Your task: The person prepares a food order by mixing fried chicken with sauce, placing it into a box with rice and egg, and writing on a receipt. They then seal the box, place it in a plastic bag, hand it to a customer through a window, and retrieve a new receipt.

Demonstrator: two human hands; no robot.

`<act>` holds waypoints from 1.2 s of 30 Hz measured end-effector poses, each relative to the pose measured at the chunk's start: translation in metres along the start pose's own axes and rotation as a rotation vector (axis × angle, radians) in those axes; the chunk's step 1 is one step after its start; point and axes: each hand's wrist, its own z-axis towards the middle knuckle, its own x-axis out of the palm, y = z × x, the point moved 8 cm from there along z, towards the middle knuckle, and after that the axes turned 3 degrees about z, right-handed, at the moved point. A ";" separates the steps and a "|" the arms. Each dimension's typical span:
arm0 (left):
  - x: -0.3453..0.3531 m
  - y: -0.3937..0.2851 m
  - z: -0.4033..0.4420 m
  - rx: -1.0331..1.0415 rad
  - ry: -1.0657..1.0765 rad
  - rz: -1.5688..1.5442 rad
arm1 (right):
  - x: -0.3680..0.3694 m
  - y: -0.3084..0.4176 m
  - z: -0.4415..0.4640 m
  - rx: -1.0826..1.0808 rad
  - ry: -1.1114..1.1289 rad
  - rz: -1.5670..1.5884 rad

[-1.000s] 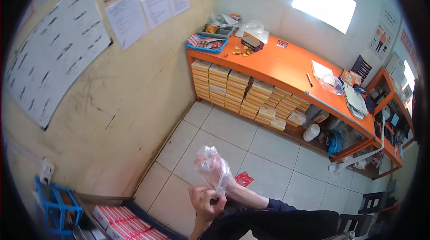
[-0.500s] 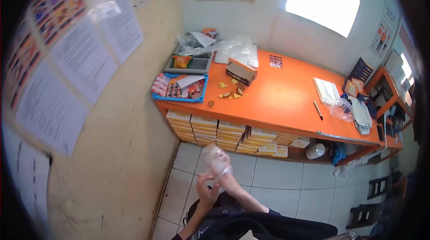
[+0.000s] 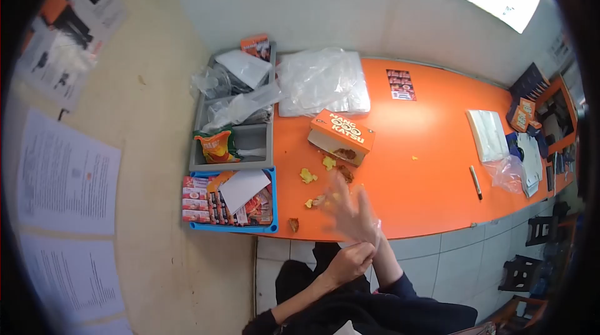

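A clear plastic glove covers my right hand, whose fingers are spread and partly blurred above the table's front edge. My left hand is closed at the right wrist, pinching the glove's cuff. Just beyond the right hand, an orange food box lies on its side with its opening toward me, a brown fried piece inside. Yellow crumbled bits and more brown pieces are scattered in front of it. One small brown piece sits near the front edge.
On the orange table, a grey divided tray and a blue-rimmed basket of packets stand left. Plastic bags lie behind. A marker, white packs and a clipboard are at right. A wall borders the left side.
The view has moved closer to the table. My gloved right hand has risen from over the floor to the table edge and its fingers have spread; my left hand stays at its wrist.
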 end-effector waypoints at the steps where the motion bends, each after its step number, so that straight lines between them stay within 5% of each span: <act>1: -0.005 0.021 0.010 -0.169 0.001 -0.047 | -0.018 0.014 0.022 -0.091 -0.103 0.007; 3: -0.025 0.079 0.028 -0.473 -0.002 -0.128 | -0.024 0.078 0.058 -0.373 -0.247 -0.465; 4: -0.056 0.102 0.045 -0.362 -0.188 0.043 | -0.018 0.106 0.070 -0.411 -0.349 -0.957; 5: -0.078 0.146 0.061 -0.556 -0.349 -0.086 | -0.011 0.132 0.076 -0.428 -0.448 -1.447; 7: -0.119 0.200 0.107 -0.574 -0.599 0.337 | -0.037 0.142 0.105 -0.270 -0.445 -1.928; 9: -0.113 0.271 0.142 -0.498 -0.398 0.557 | -0.090 0.132 0.149 -0.040 -0.273 -1.893; 10: -0.112 0.309 0.157 -0.582 -0.318 0.413 | -0.080 0.162 0.149 -0.328 -0.370 -1.795; 13: -0.100 0.360 0.164 -0.749 -0.055 0.111 | -0.091 0.207 0.166 -0.017 -0.460 -1.684; 16: -0.105 0.327 0.175 -0.761 0.193 0.081 | -0.067 0.240 0.163 0.022 -0.304 -1.667; 19: -0.130 0.220 0.167 -0.681 -0.011 -0.398 | -0.023 0.246 0.140 0.177 -0.072 -1.505; 22: -0.134 0.160 0.116 -0.701 0.142 -0.519 | 0.023 0.221 0.118 -0.190 0.271 -1.624; 24: -0.125 0.127 0.068 -0.625 -0.063 -0.724 | 0.025 0.181 0.106 -0.046 0.404 -1.444; 26: -0.084 0.131 -0.016 -0.870 -0.161 -0.709 | 0.014 0.133 0.095 0.182 0.462 -1.188; 29: -0.064 0.099 -0.088 -1.125 -0.281 -0.668 | -0.039 0.090 0.061 0.198 0.162 -0.680; 31: -0.062 0.090 -0.149 -1.291 -0.408 -0.656 | -0.145 0.106 0.026 -0.213 -0.437 -0.482; 32: -0.060 0.088 -0.196 -1.372 -0.525 -0.637 | -0.207 0.124 0.004 -0.401 -0.668 -0.833; 34: -0.054 0.081 -0.282 -1.407 -0.752 -0.770 | -0.282 0.139 -0.030 -0.495 -0.794 -0.951; 36: -0.031 0.063 -0.325 -1.315 -0.973 -0.925 | -0.354 0.120 -0.021 -0.664 -0.511 -0.559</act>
